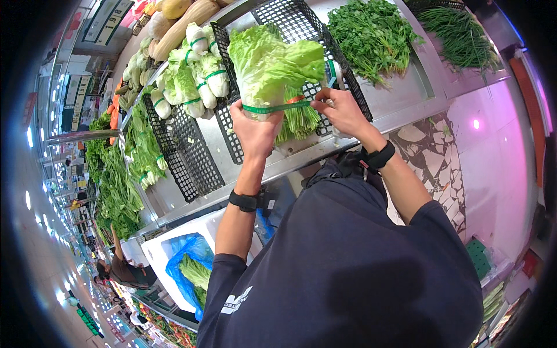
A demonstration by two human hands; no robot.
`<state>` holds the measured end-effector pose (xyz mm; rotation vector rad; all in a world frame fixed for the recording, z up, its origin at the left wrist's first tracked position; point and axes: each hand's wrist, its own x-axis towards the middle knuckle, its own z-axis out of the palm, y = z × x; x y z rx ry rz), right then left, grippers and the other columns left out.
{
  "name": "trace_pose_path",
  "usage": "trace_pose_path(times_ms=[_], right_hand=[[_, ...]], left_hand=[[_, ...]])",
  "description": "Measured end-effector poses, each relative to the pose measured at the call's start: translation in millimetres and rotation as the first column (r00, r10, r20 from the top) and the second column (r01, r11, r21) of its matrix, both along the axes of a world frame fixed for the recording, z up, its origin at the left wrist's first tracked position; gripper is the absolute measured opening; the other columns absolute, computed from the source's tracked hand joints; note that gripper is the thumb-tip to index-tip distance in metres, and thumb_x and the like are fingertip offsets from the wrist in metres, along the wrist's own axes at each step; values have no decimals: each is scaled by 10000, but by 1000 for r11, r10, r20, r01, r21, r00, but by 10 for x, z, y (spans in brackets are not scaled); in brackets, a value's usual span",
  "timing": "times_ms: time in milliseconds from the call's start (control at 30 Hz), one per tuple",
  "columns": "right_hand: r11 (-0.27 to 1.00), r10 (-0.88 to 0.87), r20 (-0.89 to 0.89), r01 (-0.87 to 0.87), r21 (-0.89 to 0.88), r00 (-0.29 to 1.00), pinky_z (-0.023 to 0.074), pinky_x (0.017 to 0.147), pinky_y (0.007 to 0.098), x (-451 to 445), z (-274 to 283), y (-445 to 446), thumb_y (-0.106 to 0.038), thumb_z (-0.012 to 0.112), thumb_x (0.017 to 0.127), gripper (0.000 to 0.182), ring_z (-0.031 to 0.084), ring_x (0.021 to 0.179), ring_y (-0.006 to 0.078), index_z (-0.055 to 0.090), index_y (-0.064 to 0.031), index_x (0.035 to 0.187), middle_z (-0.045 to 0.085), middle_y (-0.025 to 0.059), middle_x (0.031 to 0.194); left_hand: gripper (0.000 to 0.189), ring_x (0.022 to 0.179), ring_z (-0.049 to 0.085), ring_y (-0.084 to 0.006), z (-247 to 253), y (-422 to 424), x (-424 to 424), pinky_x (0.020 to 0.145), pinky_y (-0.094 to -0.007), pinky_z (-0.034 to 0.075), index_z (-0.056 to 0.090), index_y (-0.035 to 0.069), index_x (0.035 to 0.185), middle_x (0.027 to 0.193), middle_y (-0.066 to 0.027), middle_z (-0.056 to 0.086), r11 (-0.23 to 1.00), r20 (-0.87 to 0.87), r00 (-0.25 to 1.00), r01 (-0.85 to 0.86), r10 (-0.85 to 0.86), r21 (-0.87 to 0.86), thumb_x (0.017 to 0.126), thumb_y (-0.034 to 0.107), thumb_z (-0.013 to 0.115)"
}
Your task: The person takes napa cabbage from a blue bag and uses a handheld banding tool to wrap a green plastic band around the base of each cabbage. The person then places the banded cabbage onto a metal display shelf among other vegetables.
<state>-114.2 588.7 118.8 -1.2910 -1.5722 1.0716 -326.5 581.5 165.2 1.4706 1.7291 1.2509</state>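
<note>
My left hand [257,130] grips the white base of a leafy napa cabbage [274,65], its pale green leaves pointing away from me. A green printed tape [278,107] crosses the base and stretches to the right. Its right end is pinched between the thumb and fingers of my right hand [341,111]. Just beyond that hand is a green-and-white roll [334,71], apparently of tape; what supports it is hidden. Beneath the cabbage, a bundle of green stems [300,119] with a red band lies in a black plastic crate [320,26], partly covered.
Several taped cabbages [191,87] lie left, by another black crate [185,152]. Loose leafy herbs [372,39] lie right on the metal counter [391,106]. A white foam box [159,261] holding greens in blue plastic stands below left. Another person [124,272] reaches toward greens farther left.
</note>
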Motion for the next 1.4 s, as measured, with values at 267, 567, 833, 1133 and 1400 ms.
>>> trace_pose_path(times_ms=[267,567,833,1133,1400], right_hand=[[990,56,57,-49,-131,997,434,613,323,-82,-67,-12,-193,676,901,237,510,645,111,669,27,991,648,79,754],[987,155,-591,-103,121,791,502,880,345,302,-920,-434,-184,596,959,331,598,1067,205,579,-55,1264,611,117,1191],[925,-94,-76,58,-375,993,498,830,318,906,-1364,-1249,-182,611,941,306,601,982,173,615,-35,1210,641,80,1108],[804,-264,165,312,-507,950,478,764,284,1844,-1178,-1564,-174,635,914,251,585,871,125,671,-8,1099,666,38,969],[864,-374,307,449,-227,875,447,787,260,2331,-160,-903,-172,625,922,222,548,855,99,659,23,1021,640,29,896]], left_hand=[[748,1004,599,-186,-31,-106,-9,899,-314,491,431,-36,1206,1111,-138,598,969,309,928,237,-208,-62,630,122,882],[800,1064,581,-199,59,-278,148,945,-313,474,449,-31,1220,1125,-114,576,881,-6,885,463,-466,-97,578,117,902],[768,982,646,-384,-142,-433,469,870,-404,518,494,-7,1229,1059,-213,645,747,-142,734,660,-665,-83,578,195,848],[777,1001,605,-352,-295,-604,516,836,-427,461,499,13,1203,1127,-181,617,646,-386,588,763,-711,-30,546,231,852],[756,1001,591,-288,-315,-651,702,826,-403,438,495,3,1184,1169,-128,576,449,-610,236,866,-756,-221,557,244,843]])
